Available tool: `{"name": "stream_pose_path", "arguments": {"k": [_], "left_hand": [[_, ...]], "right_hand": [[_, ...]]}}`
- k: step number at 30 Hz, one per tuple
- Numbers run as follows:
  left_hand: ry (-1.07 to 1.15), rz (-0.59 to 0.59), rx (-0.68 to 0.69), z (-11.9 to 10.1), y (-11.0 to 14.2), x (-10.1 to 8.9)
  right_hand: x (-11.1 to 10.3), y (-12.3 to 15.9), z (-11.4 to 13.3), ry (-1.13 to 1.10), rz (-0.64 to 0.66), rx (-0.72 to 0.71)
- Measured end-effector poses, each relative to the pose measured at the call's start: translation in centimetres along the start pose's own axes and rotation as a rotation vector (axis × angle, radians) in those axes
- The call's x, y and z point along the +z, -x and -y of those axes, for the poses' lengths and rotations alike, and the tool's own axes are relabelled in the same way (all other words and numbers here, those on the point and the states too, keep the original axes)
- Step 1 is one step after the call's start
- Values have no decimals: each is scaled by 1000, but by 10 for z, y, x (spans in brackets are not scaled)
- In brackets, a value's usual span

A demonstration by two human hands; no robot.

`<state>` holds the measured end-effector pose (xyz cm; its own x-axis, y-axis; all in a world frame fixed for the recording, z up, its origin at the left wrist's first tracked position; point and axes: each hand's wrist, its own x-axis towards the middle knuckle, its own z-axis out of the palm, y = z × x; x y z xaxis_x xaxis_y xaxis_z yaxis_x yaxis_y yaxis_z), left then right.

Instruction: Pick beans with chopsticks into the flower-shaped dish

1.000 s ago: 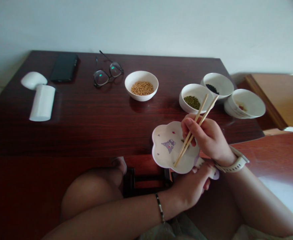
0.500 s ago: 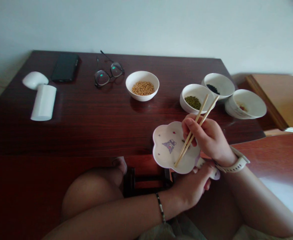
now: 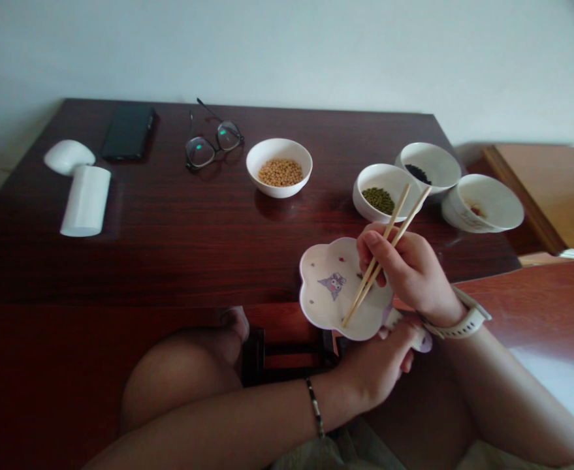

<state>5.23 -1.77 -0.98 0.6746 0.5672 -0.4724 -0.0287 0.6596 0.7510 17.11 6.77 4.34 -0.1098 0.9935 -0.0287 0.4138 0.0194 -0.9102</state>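
My right hand [image 3: 407, 271] is closed round a pair of wooden chopsticks [image 3: 387, 247], whose tips rest inside a white flower-shaped dish [image 3: 328, 287] with a small cartoon figure on it. My left hand [image 3: 379, 365] grips that dish from beneath, at its near right edge, holding it off the table's front edge. A few tiny specks lie in the dish. Behind the chopsticks stands a white bowl of green beans [image 3: 382, 190].
On the dark wooden table [image 3: 169, 222] stand a bowl of yellow beans [image 3: 279, 167], a bowl of black beans [image 3: 428, 166] and a bowl with reddish bits [image 3: 482, 203]. Glasses [image 3: 211, 140], a black phone [image 3: 128, 132] and a white object [image 3: 78, 186] lie at the left. My knee [image 3: 179, 372] is below.
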Motion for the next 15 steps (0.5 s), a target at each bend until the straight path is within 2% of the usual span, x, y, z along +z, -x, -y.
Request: {"name": "stream_pose_path", "arguments": {"k": [9, 15], "left_hand": [[6, 0, 17, 0, 1, 0], [-9, -18, -47, -2, 2, 0]], "right_hand": [[0, 0, 2, -2, 2, 2], [0, 0, 3, -9, 9, 3]]}}
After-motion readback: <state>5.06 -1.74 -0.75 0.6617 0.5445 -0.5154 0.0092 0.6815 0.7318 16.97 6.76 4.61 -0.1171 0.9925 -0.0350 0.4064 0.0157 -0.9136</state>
